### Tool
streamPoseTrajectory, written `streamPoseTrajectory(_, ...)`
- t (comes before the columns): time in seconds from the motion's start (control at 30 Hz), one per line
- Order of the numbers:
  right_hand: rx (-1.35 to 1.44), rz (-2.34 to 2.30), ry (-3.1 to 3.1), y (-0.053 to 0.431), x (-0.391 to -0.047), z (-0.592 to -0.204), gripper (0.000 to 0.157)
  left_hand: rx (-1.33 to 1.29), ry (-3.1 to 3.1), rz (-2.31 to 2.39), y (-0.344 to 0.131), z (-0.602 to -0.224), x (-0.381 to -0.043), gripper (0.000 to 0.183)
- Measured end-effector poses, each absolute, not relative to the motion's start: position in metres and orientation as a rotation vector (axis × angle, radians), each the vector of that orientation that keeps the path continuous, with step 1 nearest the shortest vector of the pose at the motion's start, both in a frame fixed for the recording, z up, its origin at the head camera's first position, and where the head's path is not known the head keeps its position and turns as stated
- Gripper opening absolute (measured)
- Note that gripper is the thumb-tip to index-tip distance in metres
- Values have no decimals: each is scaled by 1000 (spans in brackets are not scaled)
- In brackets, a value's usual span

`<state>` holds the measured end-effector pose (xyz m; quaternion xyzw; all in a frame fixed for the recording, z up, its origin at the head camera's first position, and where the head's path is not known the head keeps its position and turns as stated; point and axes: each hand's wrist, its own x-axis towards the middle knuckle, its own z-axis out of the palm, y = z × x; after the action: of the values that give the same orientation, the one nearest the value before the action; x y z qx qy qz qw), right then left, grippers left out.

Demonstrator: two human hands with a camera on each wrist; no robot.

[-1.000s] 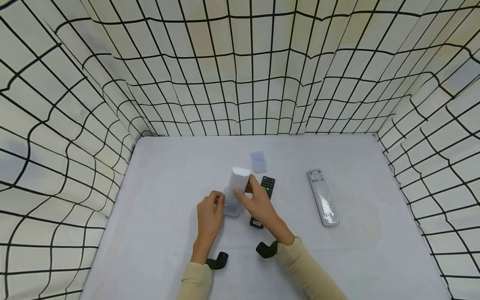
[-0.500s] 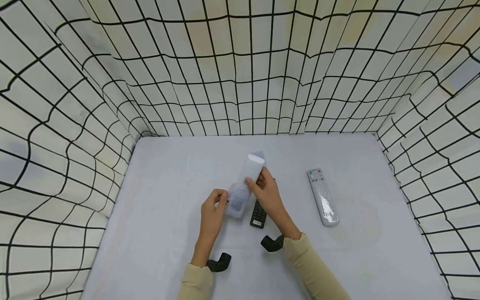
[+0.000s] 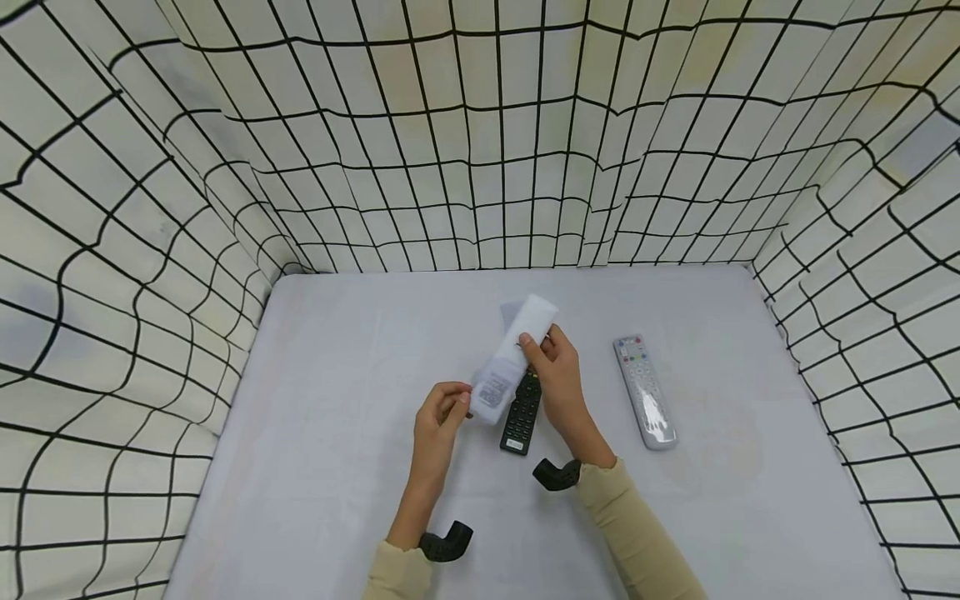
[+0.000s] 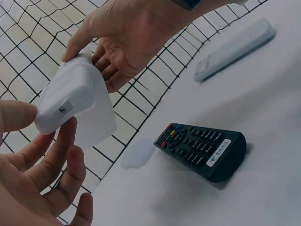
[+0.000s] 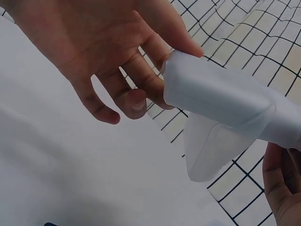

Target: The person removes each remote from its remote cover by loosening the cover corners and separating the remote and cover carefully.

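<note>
A white, long, remote-shaped item (image 3: pixel 528 329) in a translucent plastic sleeve (image 5: pixel 211 146) is held slanting above the table. Near its lower end is a greyish printed patch, and the left wrist view shows a small hole at that end. My left hand (image 3: pixel 441 412) pinches the lower end between thumb and fingers. Higher up, my right hand (image 3: pixel 564 387) grips the item by its side, thumb on top. Beneath lies a black remote control (image 3: pixel 521 421) with coloured buttons, its upper part hidden in the head view.
A grey remote control (image 3: pixel 645 392) in clear wrapping lies to the right. A flat translucent plastic piece (image 3: pixel 510 311) lies behind, partly covered in the head view. Black wire grid walls (image 3: pixel 450 158) with white backing surround the white table (image 3: pixel 337 350).
Both hands have moved right with the white item, the right one also upward. It now tilts further right, its printed patch showing more clearly. More of the black remote's lower part shows.
</note>
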<state>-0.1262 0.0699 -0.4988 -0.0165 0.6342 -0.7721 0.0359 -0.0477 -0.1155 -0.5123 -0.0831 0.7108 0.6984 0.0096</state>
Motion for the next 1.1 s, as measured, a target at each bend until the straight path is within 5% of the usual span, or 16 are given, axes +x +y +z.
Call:
streamPoseTrajectory(0.33,72,-2497,1838,78,-128,-501,57,-238,2287,2028,-96,-516,-41,34)
streamPoseTrajectory(0.77,136,-2659,1712,84,-126,-508,53,-182,2504,1965,-89,-516,-55,14)
streamPoseTrajectory(1.1,234,-2776,1681,83,-118,-510,49,-349,2470,1989,-80,-482,-50,13)
